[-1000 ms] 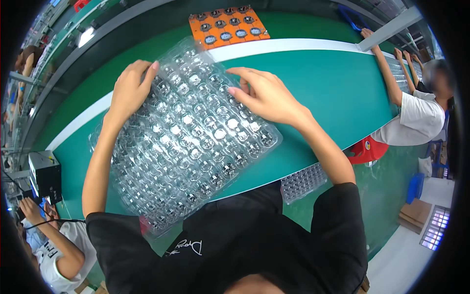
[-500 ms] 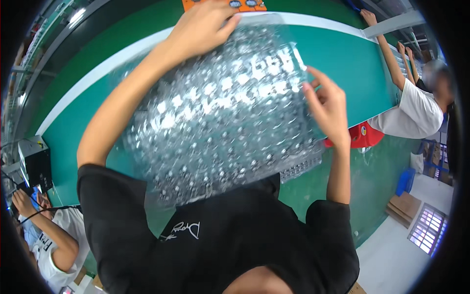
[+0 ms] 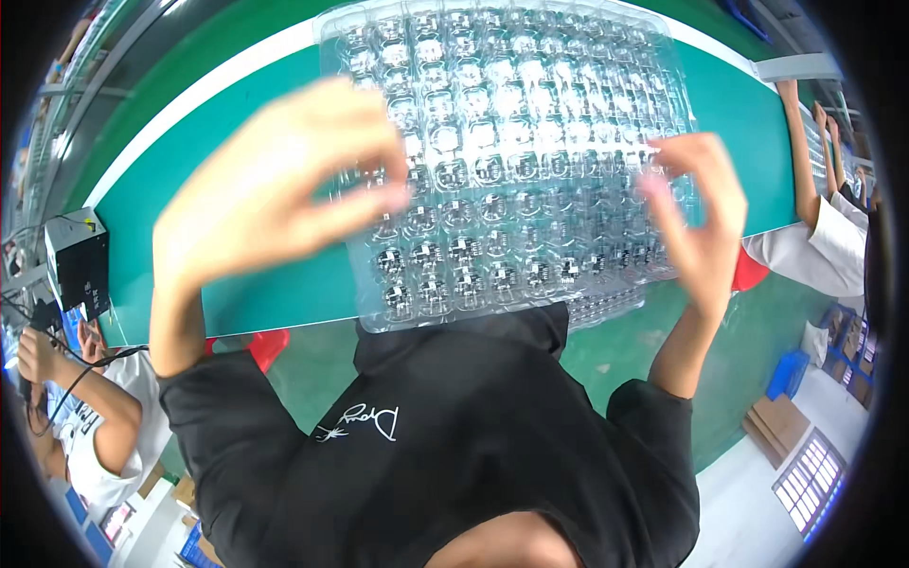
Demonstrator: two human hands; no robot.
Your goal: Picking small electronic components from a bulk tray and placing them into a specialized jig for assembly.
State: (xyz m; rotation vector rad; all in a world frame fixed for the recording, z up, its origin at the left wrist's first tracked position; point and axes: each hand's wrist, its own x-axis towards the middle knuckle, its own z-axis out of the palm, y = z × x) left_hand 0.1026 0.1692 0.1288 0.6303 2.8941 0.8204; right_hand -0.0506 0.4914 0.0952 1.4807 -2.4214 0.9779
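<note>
Since the earlier frames, both hands have lifted the clear plastic blister tray [image 3: 511, 161] off the belt and turned it so that it now stands raised in front of the camera, filling the picture from about 12 o'clock down to the centre. Its many small pockets each carry a small dark component; a second clear tray appears to sit just behind it, its edge showing at the lower right.

At 9 o'clock of the tray, the left hand [image 3: 275, 189] is blurred with motion, fingers curled toward the thumb in a loose pinch at the tray's left edge; whether it really grips the plastic cannot be told. At 3 o'clock, the right hand [image 3: 701, 227] holds the tray's right edge, thumb on the near face and fingers bent around behind it.

Behind the tray runs the green conveyor belt [image 3: 237, 284] with its white border. A black box-shaped device [image 3: 78, 265] sits on the belt's edge at 9 o'clock. One co-worker in a white shirt [image 3: 104, 426] sits at 8 o'clock, and another co-worker's forearm [image 3: 805, 161] reaches onto the belt at 2 o'clock. The person's black shirt [image 3: 454, 445] fills the lower middle.
</note>
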